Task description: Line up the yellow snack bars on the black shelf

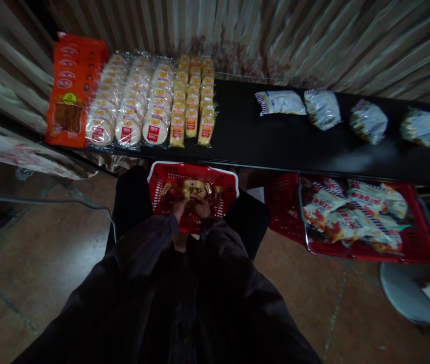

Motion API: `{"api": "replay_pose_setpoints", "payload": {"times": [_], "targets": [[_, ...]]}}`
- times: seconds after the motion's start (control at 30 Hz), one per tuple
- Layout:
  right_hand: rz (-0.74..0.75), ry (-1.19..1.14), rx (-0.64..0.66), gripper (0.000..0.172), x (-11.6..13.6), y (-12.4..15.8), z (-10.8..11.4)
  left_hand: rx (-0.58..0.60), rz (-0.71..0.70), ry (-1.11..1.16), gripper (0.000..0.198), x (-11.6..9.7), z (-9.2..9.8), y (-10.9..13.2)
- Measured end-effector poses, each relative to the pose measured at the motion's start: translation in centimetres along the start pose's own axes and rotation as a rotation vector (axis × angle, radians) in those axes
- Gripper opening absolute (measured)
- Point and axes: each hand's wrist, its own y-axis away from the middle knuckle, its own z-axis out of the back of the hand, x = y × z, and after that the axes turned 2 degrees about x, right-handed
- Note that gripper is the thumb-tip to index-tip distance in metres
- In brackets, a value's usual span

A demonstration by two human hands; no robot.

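Observation:
Both hands are inside a red shopping basket (154, 194) between my knees, among small yellow wrapped snacks (199, 188). My left hand (179, 208) has its fingers closed at one wrapped snack (186, 194), which stands upright by the fingertips. Close beside it, my right hand (202, 207) reaches in with bent fingers toward the same spot. Dim light leaves the right fingertips unclear, and I cannot make out what they grip.
A long black table (233, 136) bears rows of round wrapped crackers (127, 129), yellow snack sticks (192, 119), orange packets (68, 91) and white snack bags (323, 108). At right, another red basket (423, 237) holds bags, near a stool (404, 293). A cable (66, 200) runs at left.

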Motion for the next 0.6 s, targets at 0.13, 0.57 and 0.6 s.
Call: {"api": "replay_pose_setpoints", "payload": {"times": [0.13,0.57,0.6], "targets": [[-0.059,-0.087,0.005,0.032,0.6,0.4,-0.2,0.027,0.038,0.021,0.026,-0.7,0.1,1.2],[-0.070,-0.095,0.003,0.033,1.1,1.5,-0.5,-0.047,0.076,0.025,0.022,-2.5,1.1,2.5],[-0.062,-0.094,0.007,0.035,1.0,1.7,-0.6,-0.049,0.084,0.033,0.021,-2.5,1.3,2.7]]}}
